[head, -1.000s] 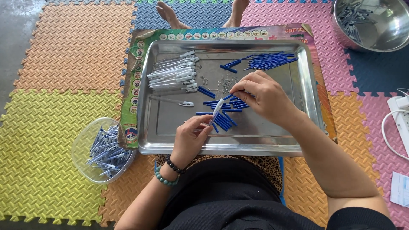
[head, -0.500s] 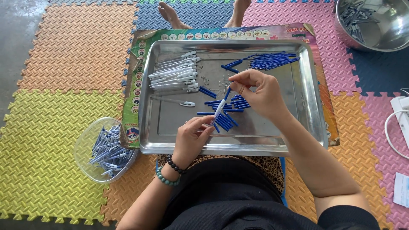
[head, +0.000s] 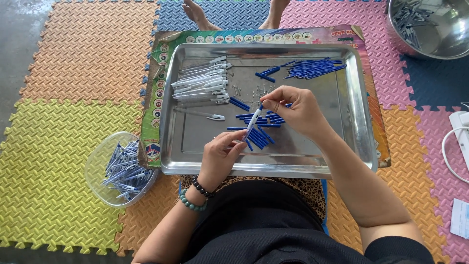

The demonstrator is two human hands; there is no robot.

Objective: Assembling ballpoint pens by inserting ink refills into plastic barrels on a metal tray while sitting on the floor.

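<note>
Over a steel tray (head: pixel 356 122), my left hand (head: pixel 220 159) pinches the lower end of a white pen barrel (head: pixel 252 123) that slants up to the right. My right hand (head: pixel 295 110) meets the barrel's upper end, fingers closed on a small blue part there. Short blue pieces (head: pixel 259 128) lie scattered on the tray just under both hands. White pen barrels (head: pixel 200 83) are stacked at the tray's upper left, and one more (head: pixel 202 114) lies apart below them. Thin blue refills (head: pixel 312 68) are piled at the upper right.
A clear plastic bowl (head: pixel 100 161) with several finished pens stands on the yellow mat to the left. A steel bowl (head: pixel 432 27) of parts is at the top right. Another person's bare feet (head: pixel 200 13) rest beyond the tray. A white cable (head: pixel 452 146) lies at the right edge.
Both hands have lifted the white barrel slightly and tilted it more upright. My right hand shifted up toward its top end; my left stayed at the bottom end.
</note>
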